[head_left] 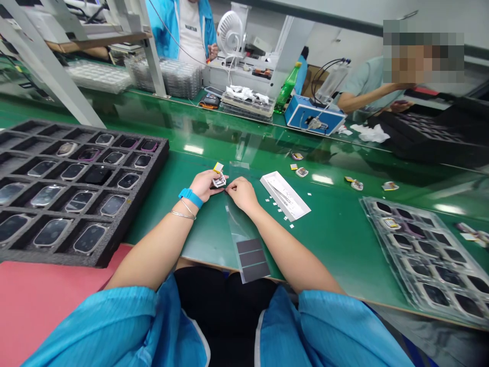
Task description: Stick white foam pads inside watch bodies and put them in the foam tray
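Observation:
My left hand is closed around a small white module with a yellow tab sticking up from it. My right hand is pinched right beside it, fingertips touching the module's edge; what they pinch is too small to name. Both hands rest over a clear plastic strip with dark rectangles at its near end, lying on the green work surface. A blue band and thin bracelets circle my left wrist.
A black foam tray of screen parts fills the left. A white flat tray with tiny white bits lies right of my hands. A clear blister tray sits far right. Loose modules lie beyond. Other people work across the belt.

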A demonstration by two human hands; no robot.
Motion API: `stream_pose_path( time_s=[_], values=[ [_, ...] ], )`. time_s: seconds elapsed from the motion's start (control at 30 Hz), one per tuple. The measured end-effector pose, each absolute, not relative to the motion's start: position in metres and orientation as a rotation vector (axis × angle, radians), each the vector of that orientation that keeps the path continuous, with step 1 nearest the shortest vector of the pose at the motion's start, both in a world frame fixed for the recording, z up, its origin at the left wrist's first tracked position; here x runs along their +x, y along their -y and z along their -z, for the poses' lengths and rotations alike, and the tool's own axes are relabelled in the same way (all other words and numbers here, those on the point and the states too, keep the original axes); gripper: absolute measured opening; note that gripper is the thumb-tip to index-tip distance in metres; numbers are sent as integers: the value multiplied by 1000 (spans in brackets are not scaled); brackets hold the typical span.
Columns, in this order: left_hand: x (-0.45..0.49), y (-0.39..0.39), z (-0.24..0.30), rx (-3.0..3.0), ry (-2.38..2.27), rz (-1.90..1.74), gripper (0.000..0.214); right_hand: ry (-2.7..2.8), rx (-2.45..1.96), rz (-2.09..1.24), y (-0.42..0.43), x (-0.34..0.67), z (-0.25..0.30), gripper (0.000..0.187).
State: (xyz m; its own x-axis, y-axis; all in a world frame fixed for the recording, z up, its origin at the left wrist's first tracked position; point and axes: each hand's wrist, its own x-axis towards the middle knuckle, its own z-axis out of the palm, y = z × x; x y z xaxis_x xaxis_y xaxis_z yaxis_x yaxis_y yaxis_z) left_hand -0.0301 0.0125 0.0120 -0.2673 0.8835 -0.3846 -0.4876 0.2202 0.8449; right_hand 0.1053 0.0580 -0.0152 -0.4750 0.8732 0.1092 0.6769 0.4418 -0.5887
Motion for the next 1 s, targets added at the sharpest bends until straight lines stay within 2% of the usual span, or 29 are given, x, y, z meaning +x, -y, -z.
stream_pose_path(
  time_s=[0.27, 0.47, 0.6, 0.87, 1.0],
  values=[
    [-32, -13, -12, 428, -1249, -1378, 12, 2336, -1329, -639, -54, 101, 19, 19],
    [-32, -14, -11, 444, -1255, -1389, 14, 2397, -1213, -767, -59, 108, 18, 16],
    [-32, -13, -11, 449, -1253, -1382, 14, 2350, -1067, -975, -67, 121, 14, 14],
    [-31, -12, -13, 527, -1275, -1409, 16, 1771, -960, -1573, -72, 140, 3, 16],
    [-30, -11, -16, 534, -1276, -1452, 12, 1698, -942, -1619, -70, 142, 2, 24]
  ],
)
